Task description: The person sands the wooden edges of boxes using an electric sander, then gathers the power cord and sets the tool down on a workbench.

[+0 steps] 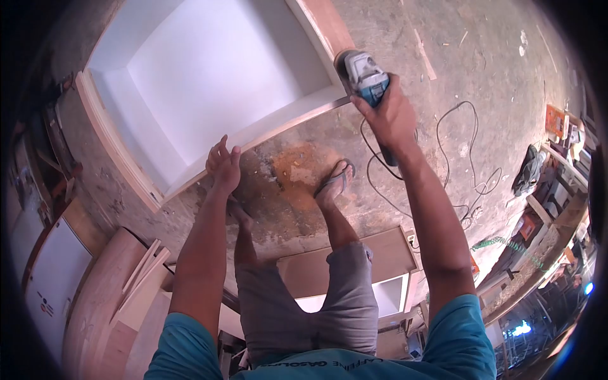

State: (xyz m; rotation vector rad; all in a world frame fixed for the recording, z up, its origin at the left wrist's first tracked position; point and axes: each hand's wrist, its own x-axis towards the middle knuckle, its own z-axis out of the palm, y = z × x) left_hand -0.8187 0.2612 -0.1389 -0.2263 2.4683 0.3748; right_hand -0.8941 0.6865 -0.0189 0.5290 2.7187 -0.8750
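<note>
My right hand [394,117] grips a teal and grey angle grinder [367,75]. Its round disc is against or very close to the wooden edge at the near right corner of a large cabinet box [285,118]. The box has a white inner face and bare wood edges. My left hand [224,166] is at the near edge of the box, fingers stretched out over the rim. Whether its palm presses on the wood I cannot tell. The grinder's underside is hidden by my hand.
A dark power cord [448,145] loops over the concrete floor to the right. My sandalled foot [339,180] stands near orange dust. Behind me lies a brown panel [354,266]. Curved wooden pieces [101,285] are at the left; a cluttered bench [551,253] is at the right.
</note>
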